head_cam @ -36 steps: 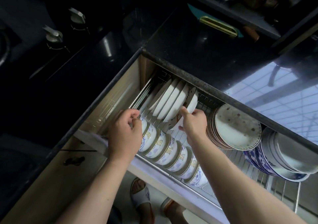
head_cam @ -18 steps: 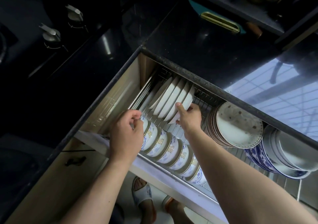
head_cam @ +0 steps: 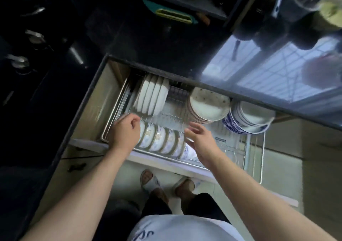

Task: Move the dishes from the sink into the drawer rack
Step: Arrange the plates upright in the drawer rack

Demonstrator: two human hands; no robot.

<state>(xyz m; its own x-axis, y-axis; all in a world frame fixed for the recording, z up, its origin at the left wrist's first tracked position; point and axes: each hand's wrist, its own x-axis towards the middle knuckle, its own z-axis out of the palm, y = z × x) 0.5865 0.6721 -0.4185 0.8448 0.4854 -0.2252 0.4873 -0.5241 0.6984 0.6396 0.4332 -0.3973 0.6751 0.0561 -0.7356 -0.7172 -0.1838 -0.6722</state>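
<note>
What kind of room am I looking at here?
Most likely a home kitchen: a pull-out drawer rack filled with upright white plates and patterned bowls, set under a glossy black countertop.

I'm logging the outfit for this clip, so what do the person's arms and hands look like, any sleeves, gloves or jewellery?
Both forearms are bare to the frame edge, with no sleeves showing. The left hand and right hand wear no gloves; no rings, watch or bracelet are visible, though the picture is blurred.

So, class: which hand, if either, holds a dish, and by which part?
Right hand: nothing, fingers spread. Left hand: curled at the patterned bowls; hold cannot be told.
</note>
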